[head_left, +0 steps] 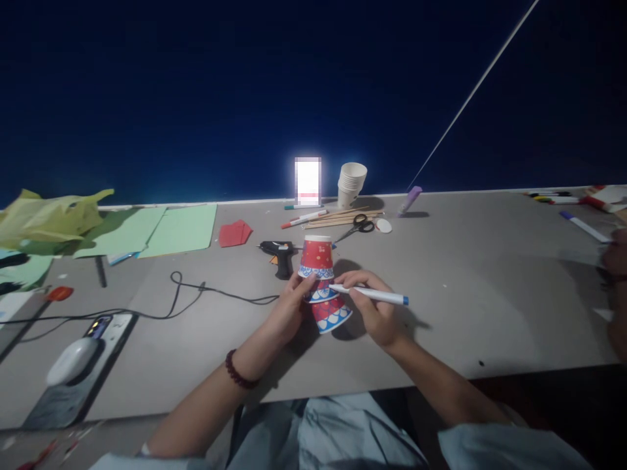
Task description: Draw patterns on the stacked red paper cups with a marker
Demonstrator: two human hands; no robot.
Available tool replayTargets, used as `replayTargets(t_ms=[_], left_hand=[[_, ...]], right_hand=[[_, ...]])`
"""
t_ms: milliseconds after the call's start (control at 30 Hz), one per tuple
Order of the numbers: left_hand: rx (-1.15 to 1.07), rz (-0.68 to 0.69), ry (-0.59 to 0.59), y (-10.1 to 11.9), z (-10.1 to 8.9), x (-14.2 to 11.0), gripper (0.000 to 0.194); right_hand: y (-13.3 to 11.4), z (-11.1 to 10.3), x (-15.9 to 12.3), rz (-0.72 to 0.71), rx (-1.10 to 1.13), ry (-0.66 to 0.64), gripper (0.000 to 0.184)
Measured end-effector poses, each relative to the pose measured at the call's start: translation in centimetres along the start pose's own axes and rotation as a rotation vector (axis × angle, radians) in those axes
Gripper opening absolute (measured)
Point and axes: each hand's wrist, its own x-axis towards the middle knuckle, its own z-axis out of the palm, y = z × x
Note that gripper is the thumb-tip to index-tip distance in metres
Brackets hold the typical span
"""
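Several red paper cups, patterned with blue and white bands, are joined one on another in an upside-down column. My left hand is wrapped round the column from the left, its thumb across the middle. From the right, my right hand grips a white marker with a blue end, and the marker's tip meets the middle cup's side. Whether the tip is drawing cannot be made out. A black glue gun lies just behind the cups, its cable running left.
Behind the cups lie scissors, wooden sticks and red paper. A stack of white cups and a purple glue stick stand farther back. Green sheets and a yellow bag are left. Another person's hand shows right.
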Motion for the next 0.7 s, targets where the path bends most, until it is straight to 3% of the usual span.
replayTargets(t_ms=[267,700], left_hand=[[0.021,0.008,0.095,-0.27,-0.14,0.13,0.049],[-0.077,-0.092,0.065,-0.18,-0.25,0.41,0.041]], right_hand=[[0.16,0.15,0.03,0.078,0.06,0.029,0.011],[-0.28,0.0,-0.02,0.031,0.009,0.012,0.012]])
